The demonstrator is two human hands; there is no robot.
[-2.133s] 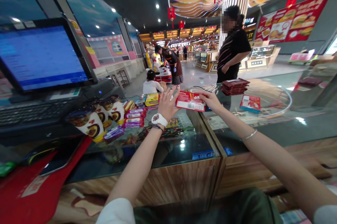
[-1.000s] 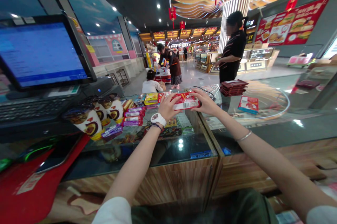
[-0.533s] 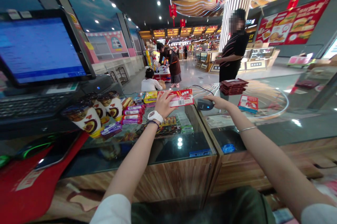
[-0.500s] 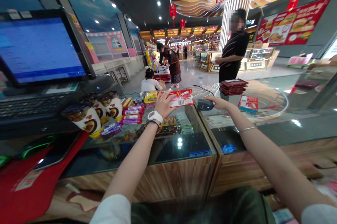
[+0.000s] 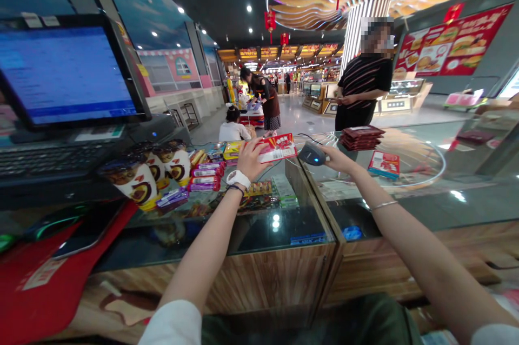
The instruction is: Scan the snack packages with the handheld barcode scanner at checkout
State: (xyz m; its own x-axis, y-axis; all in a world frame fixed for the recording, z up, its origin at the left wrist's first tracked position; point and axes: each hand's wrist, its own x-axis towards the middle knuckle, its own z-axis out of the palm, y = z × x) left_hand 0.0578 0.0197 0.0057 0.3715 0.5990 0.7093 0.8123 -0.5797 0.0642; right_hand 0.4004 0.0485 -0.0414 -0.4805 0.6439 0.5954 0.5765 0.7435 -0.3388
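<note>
My left hand (image 5: 250, 160) is closed on one end of a red and white snack box (image 5: 279, 147), held above the glass counter. In my right hand (image 5: 338, 161) is a dark handheld barcode scanner (image 5: 312, 154) with a small blue light on, its head close to the box's right end. The scanner's cord runs off behind it. Left of my left hand lie purple and red wrapped snack packs (image 5: 206, 176), with a yellow packet (image 5: 232, 149) just behind. Right of the scanner sit a stack of dark red packets (image 5: 361, 138) and a red and blue box (image 5: 384, 164).
A monitor (image 5: 68, 74) and keyboard (image 5: 32, 158) stand at the left, beside printed cups (image 5: 138, 185). A phone (image 5: 89, 230) rests on a red mat (image 5: 24, 280). Beyond the counter (image 5: 259, 237) stands a person in a black striped shirt (image 5: 363, 85); two others are farther back.
The box has tilted in my left hand, and its barcode face no longer shows clearly. My right hand has brought the scanner slightly left and turned it. The standing person has shifted.
</note>
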